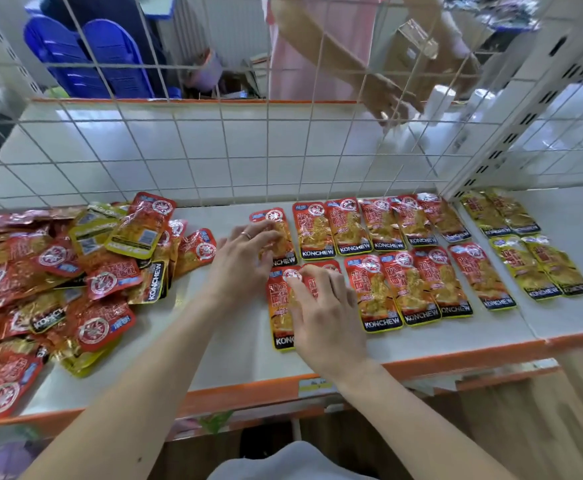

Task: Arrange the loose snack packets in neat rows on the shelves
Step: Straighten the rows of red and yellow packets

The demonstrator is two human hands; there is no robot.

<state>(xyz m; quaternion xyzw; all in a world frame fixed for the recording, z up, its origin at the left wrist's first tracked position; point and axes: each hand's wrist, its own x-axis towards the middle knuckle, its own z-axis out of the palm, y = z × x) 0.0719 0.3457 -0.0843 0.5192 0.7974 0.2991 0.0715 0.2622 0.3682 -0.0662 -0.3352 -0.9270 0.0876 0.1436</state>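
Seen from the head camera, the left hand (245,251) lays loosely spread fingers on the back-row packet (276,237). The right hand (321,306), fingers splayed wide, presses the front-row packet (281,313) flat, probably squaring both against their neighbours on the shelf (234,327). The loose pile (58,282) waits just left, within reach.

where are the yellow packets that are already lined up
In the head view, the yellow packets sit at the shelf's far right, just right of the red rows.
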